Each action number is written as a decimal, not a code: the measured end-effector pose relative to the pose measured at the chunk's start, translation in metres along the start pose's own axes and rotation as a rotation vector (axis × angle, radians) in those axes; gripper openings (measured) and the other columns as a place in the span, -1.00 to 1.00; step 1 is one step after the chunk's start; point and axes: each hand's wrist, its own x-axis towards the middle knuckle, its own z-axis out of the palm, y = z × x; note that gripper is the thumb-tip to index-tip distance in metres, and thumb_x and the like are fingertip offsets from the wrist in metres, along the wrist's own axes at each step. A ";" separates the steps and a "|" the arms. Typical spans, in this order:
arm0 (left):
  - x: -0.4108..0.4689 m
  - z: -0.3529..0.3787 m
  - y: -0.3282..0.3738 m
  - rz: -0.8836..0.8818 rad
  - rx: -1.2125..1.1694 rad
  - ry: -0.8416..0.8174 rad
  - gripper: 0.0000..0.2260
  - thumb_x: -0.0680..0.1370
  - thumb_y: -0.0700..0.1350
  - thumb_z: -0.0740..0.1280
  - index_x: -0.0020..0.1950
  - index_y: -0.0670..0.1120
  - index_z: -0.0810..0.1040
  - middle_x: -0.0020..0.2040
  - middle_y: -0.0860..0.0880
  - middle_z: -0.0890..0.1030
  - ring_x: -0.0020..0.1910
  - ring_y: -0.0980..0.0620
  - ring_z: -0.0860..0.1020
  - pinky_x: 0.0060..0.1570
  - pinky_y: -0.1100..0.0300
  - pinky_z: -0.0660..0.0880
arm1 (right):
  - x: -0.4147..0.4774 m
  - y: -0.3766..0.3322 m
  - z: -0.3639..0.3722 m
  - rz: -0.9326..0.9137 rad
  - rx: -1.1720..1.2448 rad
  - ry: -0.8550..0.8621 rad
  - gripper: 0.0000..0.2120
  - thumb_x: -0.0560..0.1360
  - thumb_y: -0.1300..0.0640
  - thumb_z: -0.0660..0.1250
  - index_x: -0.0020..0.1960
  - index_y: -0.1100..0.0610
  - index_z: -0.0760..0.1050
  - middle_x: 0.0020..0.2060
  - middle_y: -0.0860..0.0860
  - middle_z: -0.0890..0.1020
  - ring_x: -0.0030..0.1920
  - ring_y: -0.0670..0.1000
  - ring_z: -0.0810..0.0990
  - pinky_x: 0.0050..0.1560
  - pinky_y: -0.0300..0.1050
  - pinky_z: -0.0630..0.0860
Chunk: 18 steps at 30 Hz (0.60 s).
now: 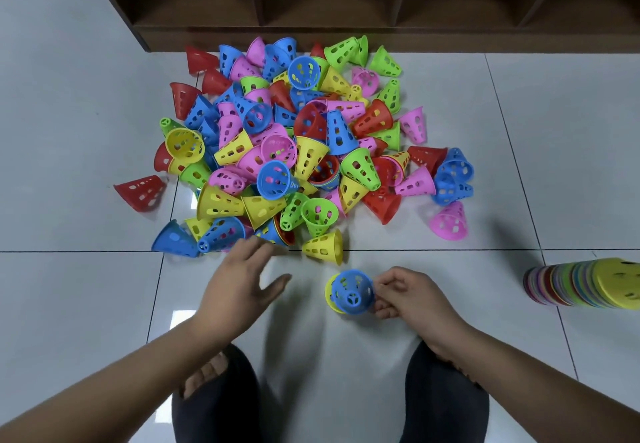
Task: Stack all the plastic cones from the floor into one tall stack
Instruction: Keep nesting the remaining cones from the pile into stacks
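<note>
Step in hand: gathering, as I judge it. One hand holds a short stack while the other reaches for the next cone.
Right hand (pixel 412 295): its grip is narrow, with the fingertips pinching the rim of a blue cone (pixel 351 292) nested over a yellow cone (pixel 330 290). The pair is seen end-on, narrow end seemingly toward the camera, so I cannot tell whether more cones sit inside.
Left hand (pixel 242 283): the grip is wide, fingers spread and holding nothing. It is low over the floor (pixel 86 287), with its fingertips at the near edge of the pile (pixel 294 152).
Nearest the wide grip: a side-lying blue cone (pixel 221 235) is just beyond the fingertips. A loose yellow cone (pixel 325 247) lies to their right, just beyond the held pair.
Pile: many red, blue, pink, green and yellow cones are heaped beyond both hands, up to the foot of a wooden shelf unit (pixel 311 34). A stray red cone (pixel 142 191) lies far to the left of the wide grip.
Long stack (pixel 585 281): it lies on its side well to the right of the narrow grip and is partly out of view.
Progress: most of the heap looks loose, so much stacking is left.
Next move calls for: closing the wide grip on one loose cone, turning its wide mouth toward the held pair and slipping it over the blue cone while the right hand steadies the pair. The short stack then has to join the long one.
Risk: the cones lie tangled, so lifting one may drag its neighbours.
</note>
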 end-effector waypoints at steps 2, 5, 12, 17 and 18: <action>0.003 -0.012 -0.009 -0.022 0.060 0.064 -0.67 0.52 -0.03 0.59 0.25 -0.03 0.64 0.10 0.03 0.57 0.09 -0.09 0.54 0.07 0.01 0.52 | 0.002 -0.002 0.000 0.005 0.027 0.017 -0.94 0.61 0.32 0.40 0.03 0.34 0.59 -0.15 0.33 0.71 -0.16 0.20 0.78 -0.10 0.00 0.73; 0.008 -0.026 -0.024 -0.057 0.141 0.152 -0.69 0.48 -0.12 0.63 0.19 -0.05 0.68 0.10 0.01 0.60 0.09 -0.15 0.53 0.05 -0.05 0.50 | 0.005 -0.006 -0.002 0.018 0.046 0.011 -0.93 0.61 0.33 0.41 0.07 0.33 0.58 -0.12 0.30 0.73 -0.11 0.21 0.79 -0.08 0.01 0.73; 0.003 -0.041 -0.058 -0.198 0.208 0.237 -0.59 0.44 -0.16 0.65 0.25 -0.06 0.65 0.20 -0.07 0.57 0.14 -0.20 0.49 0.08 -0.01 0.42 | 0.041 -0.017 -0.046 -0.326 -0.468 0.352 -0.87 0.56 0.23 0.46 -0.03 0.00 0.67 -0.12 -0.12 0.70 -0.10 -0.14 0.66 -0.01 -0.31 0.55; -0.005 -0.032 -0.071 -0.244 0.158 0.213 -0.55 0.42 -0.19 0.67 0.26 -0.07 0.63 0.17 -0.04 0.56 0.12 -0.17 0.53 0.05 -0.03 0.53 | 0.066 -0.036 -0.083 -0.515 -0.701 0.654 -0.81 0.52 0.27 0.42 0.11 0.10 0.64 -0.04 -0.17 0.48 0.07 0.18 0.58 0.20 0.09 0.54; -0.007 -0.030 -0.073 -0.264 0.144 0.203 -0.55 0.42 -0.19 0.66 0.27 -0.06 0.63 0.17 -0.03 0.55 0.13 -0.15 0.53 0.03 0.00 0.53 | 0.072 -0.037 -0.088 -0.491 -0.703 0.688 -0.78 0.53 0.24 0.42 0.16 0.09 0.63 0.02 -0.07 0.50 0.12 0.20 0.55 0.23 0.11 0.52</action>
